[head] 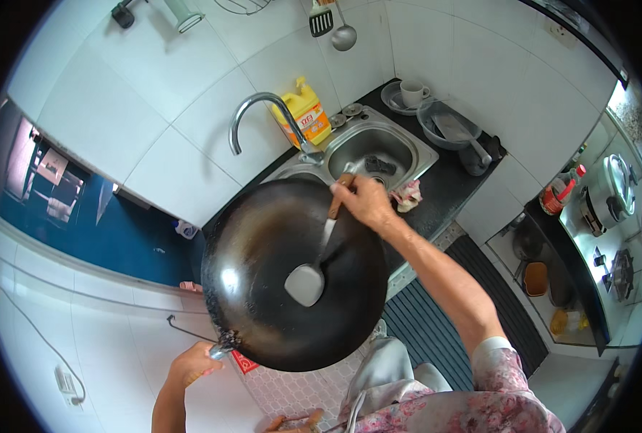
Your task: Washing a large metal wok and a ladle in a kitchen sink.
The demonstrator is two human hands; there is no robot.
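A large dark wok [261, 233] is held up over the near end of the counter, partly covering the sink's left basin. My left hand [195, 363] grips its metal handle at the lower left. In my right hand [365, 201] is the wooden handle of a wok spatula [305, 285], whose metal blade lies over the middle of the wok. No food shows inside; the surface has brownish patches and a bright reflection. Behind my right hand is the right basin of the steel sink [426, 157], with a dark scrubber [380, 165] in it.
A curved faucet [261, 97] rises behind the wok beside a yellow pump jug of detergent [307, 116]. A crumpled cloth [406, 195] lies by the sink's edge. Farther right are a plastic basin [445, 127] with a cleaver in it and a white mug [413, 93].
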